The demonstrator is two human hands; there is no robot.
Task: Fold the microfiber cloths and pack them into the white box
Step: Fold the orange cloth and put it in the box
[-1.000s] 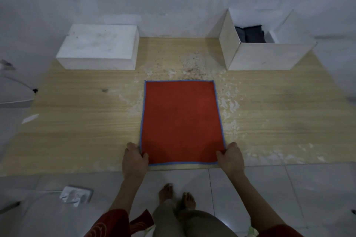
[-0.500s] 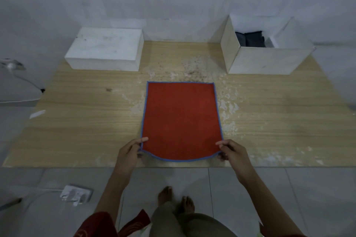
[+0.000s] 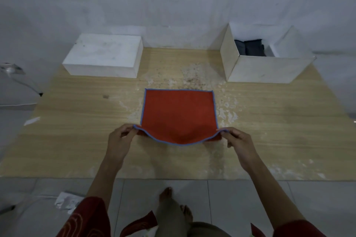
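Pinching the near corners of the red cloth (image 3: 178,113), left hand (image 3: 119,140) and right hand (image 3: 238,142) stand level; far edge lies flat straight ahead, fold runs away from them.

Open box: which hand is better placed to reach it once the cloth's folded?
Right hand, probably: the open box stands far right on its side; the left hand, also pinching the cloth, would cross over.
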